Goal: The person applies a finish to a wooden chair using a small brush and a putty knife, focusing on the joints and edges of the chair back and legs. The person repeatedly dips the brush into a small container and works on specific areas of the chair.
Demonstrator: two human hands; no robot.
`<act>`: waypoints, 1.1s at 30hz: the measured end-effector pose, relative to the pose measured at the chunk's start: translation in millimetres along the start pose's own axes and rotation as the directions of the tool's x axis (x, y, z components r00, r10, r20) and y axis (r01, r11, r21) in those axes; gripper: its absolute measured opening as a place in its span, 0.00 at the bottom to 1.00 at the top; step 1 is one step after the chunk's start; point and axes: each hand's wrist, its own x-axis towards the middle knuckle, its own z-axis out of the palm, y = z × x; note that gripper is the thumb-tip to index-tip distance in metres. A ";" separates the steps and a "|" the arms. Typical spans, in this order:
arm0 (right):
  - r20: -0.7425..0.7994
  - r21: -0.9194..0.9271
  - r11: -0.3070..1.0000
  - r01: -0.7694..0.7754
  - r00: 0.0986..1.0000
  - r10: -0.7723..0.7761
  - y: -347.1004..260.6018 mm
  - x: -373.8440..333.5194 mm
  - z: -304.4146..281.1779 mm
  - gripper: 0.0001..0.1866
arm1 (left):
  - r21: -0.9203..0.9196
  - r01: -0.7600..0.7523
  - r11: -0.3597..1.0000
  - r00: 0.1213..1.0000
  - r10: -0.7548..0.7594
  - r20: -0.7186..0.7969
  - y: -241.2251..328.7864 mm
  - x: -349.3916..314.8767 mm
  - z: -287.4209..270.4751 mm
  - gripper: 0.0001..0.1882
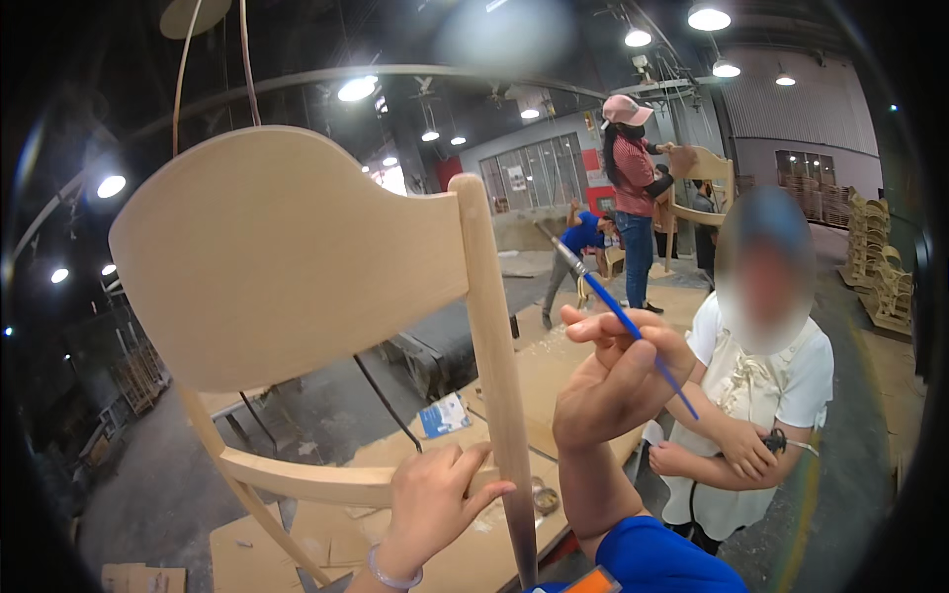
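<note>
Pinching blue-handled brush [617,305] in right hand [623,381], with bristles [546,235] up, apart from wooden chair [297,267] upright ahead and leftward. Gripping lower rail [306,476] with left hand [435,499], beside post [494,326]. Best brace there, keep strokes light. Mind post's edge; use open gap between bristles and post; avoid swinging right, toward nearest co-worker [741,405].

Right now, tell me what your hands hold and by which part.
Right hand: brush, by its blue handle. Left hand: chair, where the rail meets the post.
</note>
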 end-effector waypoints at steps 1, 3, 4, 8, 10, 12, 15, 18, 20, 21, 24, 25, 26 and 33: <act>0.020 0.042 0.998 0.038 0.999 -0.039 5.6 4.0 3.0 0.14 | 0.004 -0.003 1.000 1.000 0.003 -0.003 -1.3 2.8 0.8 0.30; 0.060 0.084 0.995 0.058 0.996 -0.063 13.0 9.4 4.6 0.13 | 0.014 -0.003 1.000 1.000 0.003 -0.007 -4.9 4.9 3.0 0.30; 0.086 0.087 0.995 0.048 0.995 -0.055 16.0 15.7 3.1 0.13 | 0.019 -0.002 1.000 1.000 0.003 -0.015 -5.3 5.6 4.0 0.30; 0.127 0.046 0.997 0.054 0.990 -0.059 26.7 36.0 -7.8 0.14 | 0.038 0.042 0.998 0.998 -0.044 0.053 -7.3 2.0 4.9 0.30; 0.129 0.030 0.996 0.084 0.988 -0.087 34.8 46.7 -11.4 0.13 | 0.040 0.038 0.998 0.999 -0.039 0.029 -9.0 5.1 8.3 0.30; 0.172 0.025 0.995 0.095 0.980 -0.098 44.7 55.0 -12.8 0.13 | 0.048 0.046 0.998 0.999 -0.047 0.025 -11.5 7.4 13.8 0.30; 0.206 0.030 0.994 0.101 0.973 -0.105 56.2 60.1 -8.2 0.13 | 0.056 0.050 0.997 0.998 -0.051 0.021 -14.7 9.6 19.1 0.30; 0.237 0.051 0.996 0.071 0.968 -0.081 64.6 61.4 -3.9 0.11 | 0.045 0.068 0.997 0.998 -0.068 0.016 -16.3 12.4 19.8 0.30; 0.255 0.038 0.999 0.031 0.966 -0.040 72.7 59.5 -2.4 0.14 | 0.025 0.079 0.997 0.997 -0.079 -0.020 -17.0 16.2 25.1 0.31; 0.266 0.028 1.000 0.011 0.964 -0.018 75.6 58.0 -2.0 0.15 | 0.038 0.080 0.996 0.997 -0.079 -0.027 -18.7 17.0 27.1 0.31; 0.319 0.081 0.996 -0.028 0.948 0.001 85.2 57.3 -0.4 0.09 | 0.085 0.079 0.993 0.996 -0.076 -0.036 -23.6 17.5 31.2 0.30; 0.333 0.103 0.994 -0.029 0.943 -0.007 88.5 56.2 0.4 0.08 | 0.105 0.082 0.991 0.996 -0.079 -0.030 -26.1 17.0 31.4 0.29; 0.336 0.130 0.989 -0.074 0.942 0.027 90.4 53.2 1.4 0.07 | 0.131 0.091 0.987 0.996 -0.090 -0.010 -28.4 16.4 31.7 0.29; 0.357 0.086 0.993 -0.076 0.933 0.041 105.2 36.4 9.1 0.07 | 0.173 0.146 0.974 0.989 -0.138 -0.057 -50.6 13.4 40.5 0.28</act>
